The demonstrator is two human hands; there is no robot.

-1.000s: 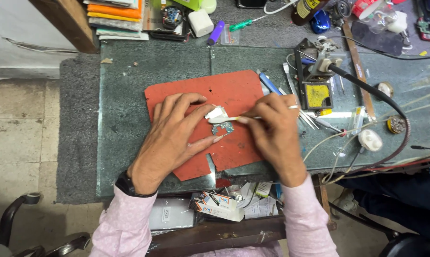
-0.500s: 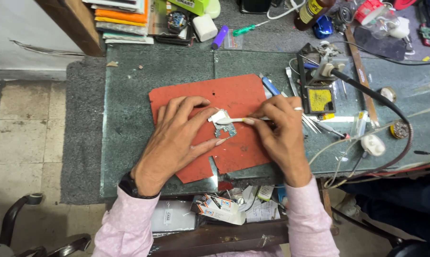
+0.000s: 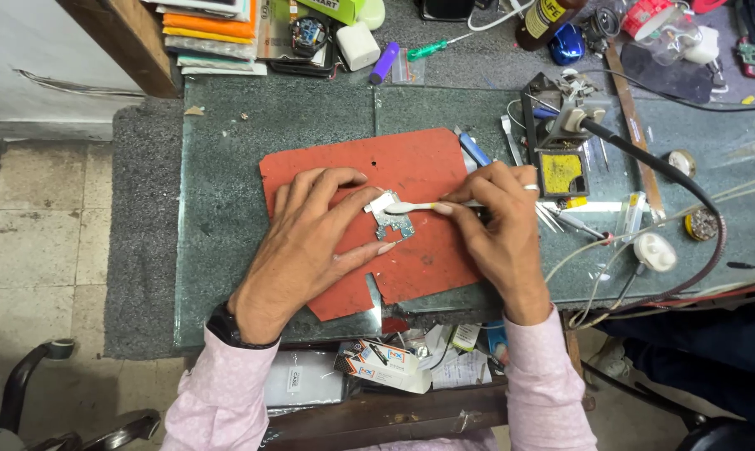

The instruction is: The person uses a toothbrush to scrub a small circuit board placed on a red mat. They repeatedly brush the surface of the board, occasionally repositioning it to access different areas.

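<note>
Left hand (image 3: 310,242) pins a small circuit board (image 3: 394,222) on the red mat (image 3: 411,167); right hand (image 3: 498,225) grips a white brush (image 3: 411,207).

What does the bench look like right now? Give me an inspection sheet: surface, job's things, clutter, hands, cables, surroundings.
Surface: grey stone-look bench top with a red mat on it.
Job's things: small circuit board on the mat; white brush with its head on the board.
Clutter: soldering iron stand with yellow sponge, tweezers, purple cylinder, green screwdriver, stacked books.
Hands: left hand pins the board; right hand holds the brush.
Cables: black cord loops from the iron; thin white wires at right.
Surroundings: tiled floor, chair arm lower left.
</note>
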